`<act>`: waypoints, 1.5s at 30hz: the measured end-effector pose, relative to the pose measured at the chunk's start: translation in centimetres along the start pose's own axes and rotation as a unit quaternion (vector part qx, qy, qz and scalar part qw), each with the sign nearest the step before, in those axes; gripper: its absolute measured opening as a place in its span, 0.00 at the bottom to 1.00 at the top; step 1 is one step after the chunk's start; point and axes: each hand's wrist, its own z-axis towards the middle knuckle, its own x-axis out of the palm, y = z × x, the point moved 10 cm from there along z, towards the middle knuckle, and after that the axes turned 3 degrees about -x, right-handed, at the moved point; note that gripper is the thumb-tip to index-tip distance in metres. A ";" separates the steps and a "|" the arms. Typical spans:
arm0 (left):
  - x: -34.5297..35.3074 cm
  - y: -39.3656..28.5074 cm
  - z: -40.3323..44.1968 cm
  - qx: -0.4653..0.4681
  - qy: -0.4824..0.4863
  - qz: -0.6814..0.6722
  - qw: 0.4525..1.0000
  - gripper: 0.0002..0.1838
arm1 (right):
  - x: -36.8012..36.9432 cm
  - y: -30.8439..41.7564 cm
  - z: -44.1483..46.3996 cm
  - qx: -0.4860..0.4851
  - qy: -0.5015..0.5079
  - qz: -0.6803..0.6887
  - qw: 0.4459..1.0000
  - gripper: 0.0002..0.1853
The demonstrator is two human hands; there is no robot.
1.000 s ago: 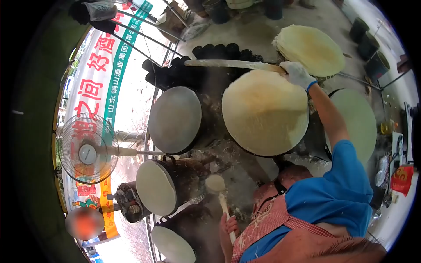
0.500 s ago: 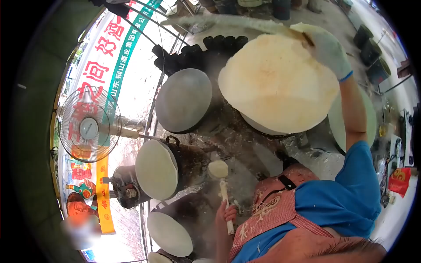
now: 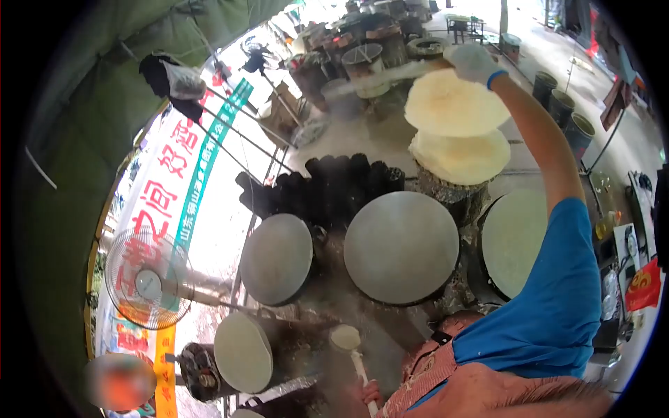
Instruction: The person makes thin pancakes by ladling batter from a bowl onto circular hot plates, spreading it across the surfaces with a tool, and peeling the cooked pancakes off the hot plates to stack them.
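Note:
My left hand [image 3: 370,392] is closed around the handle of a ladle [image 3: 345,338] whose bowl looks filled with pale batter. Far out at arm's length, my right hand [image 3: 476,64], in a whitish glove, grips a long, flat tool [image 3: 390,76] that is smeared by motion. Just below that hand a large, thin round pancake [image 3: 456,104] hangs by its far edge. Beneath it lies a stack of similar pancakes [image 3: 463,159] on a round stand. How the glove's fingers share tool and pancake is hidden.
Bare round griddles stand at centre [image 3: 401,247] and left [image 3: 277,259]. Pale batter covers the right griddle [image 3: 517,244] and the lower-left griddle [image 3: 242,352]. Behind them sit dark cylinders [image 3: 334,184]. A fan [image 3: 148,282] stands left, and buckets [image 3: 561,108] at upper right.
The pancake has moved from above the centre griddle to over the stack, uncovering that griddle. My right hand has reached farther out, and the view has tilted up. My left hand keeps the ladle.

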 end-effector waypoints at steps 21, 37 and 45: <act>3.8 1.1 0.9 0.206 -0.096 0.180 0.957 0.13 | 26.6 15.1 -25.0 0.250 0.208 0.275 0.905 0.21; -15.5 28.7 -19.3 0.737 0.096 -0.059 0.666 0.15 | -21.7 77.8 -37.7 -0.537 0.348 0.652 0.407 0.13; -38.9 46.7 -29.8 0.856 -0.132 -0.164 0.472 0.31 | -63.9 79.1 -71.6 -0.859 0.081 0.383 0.329 0.18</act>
